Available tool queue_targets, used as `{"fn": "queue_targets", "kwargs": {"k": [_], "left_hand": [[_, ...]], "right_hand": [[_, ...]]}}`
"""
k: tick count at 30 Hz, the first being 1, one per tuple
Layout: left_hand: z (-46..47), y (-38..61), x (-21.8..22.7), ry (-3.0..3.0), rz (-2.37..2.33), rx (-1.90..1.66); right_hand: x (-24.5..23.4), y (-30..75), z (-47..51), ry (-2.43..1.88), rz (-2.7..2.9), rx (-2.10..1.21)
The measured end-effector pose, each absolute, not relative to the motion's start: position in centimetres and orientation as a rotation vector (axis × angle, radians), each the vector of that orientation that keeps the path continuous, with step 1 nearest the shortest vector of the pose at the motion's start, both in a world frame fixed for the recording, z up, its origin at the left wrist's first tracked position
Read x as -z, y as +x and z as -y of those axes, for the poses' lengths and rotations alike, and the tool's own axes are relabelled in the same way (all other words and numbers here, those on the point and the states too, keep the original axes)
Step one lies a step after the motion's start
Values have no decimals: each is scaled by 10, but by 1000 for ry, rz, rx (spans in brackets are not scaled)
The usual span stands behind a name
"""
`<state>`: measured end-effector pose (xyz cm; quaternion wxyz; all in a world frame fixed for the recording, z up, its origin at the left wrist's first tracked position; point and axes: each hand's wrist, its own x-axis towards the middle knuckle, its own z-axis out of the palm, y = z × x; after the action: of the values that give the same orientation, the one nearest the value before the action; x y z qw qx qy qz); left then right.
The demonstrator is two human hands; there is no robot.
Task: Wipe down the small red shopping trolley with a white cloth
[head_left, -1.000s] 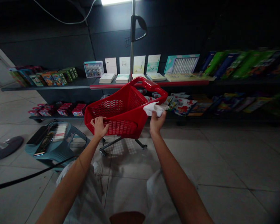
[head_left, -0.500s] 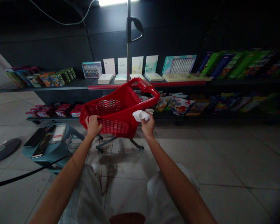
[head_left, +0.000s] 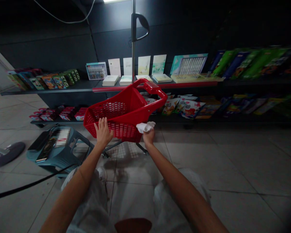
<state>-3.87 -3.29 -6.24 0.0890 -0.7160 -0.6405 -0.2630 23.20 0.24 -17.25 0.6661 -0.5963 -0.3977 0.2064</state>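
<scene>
Cable [head_left: 34, 184] in front and left of cart [head_left: 128, 119], stool [head_left: 60, 153] left of it, shelf [head_left: 70, 91] behind. I've got left hand [head_left: 103, 132] spread on cart's near rim; can't tell if it's gripping. Right hand [head_left: 149, 136] extended to cart's near side, toward its right end, closed on cloth [head_left: 144, 127]. Can't tell if cloth touches cart. Cart hides foot of pole [head_left: 133, 58]; packs [head_left: 257, 64] far right blurred.
</scene>
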Motion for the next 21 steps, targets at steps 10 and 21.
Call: {"fn": "queue_targets", "kwargs": {"k": [10,21], "left_hand": [[29,-19,70,-2271,1888,1009],[23,5,71,-2292,1859,1163]], "right_hand": [[221,241,30,-1544,1023,-788],[156,256,-15,-1405,707,-387]]}}
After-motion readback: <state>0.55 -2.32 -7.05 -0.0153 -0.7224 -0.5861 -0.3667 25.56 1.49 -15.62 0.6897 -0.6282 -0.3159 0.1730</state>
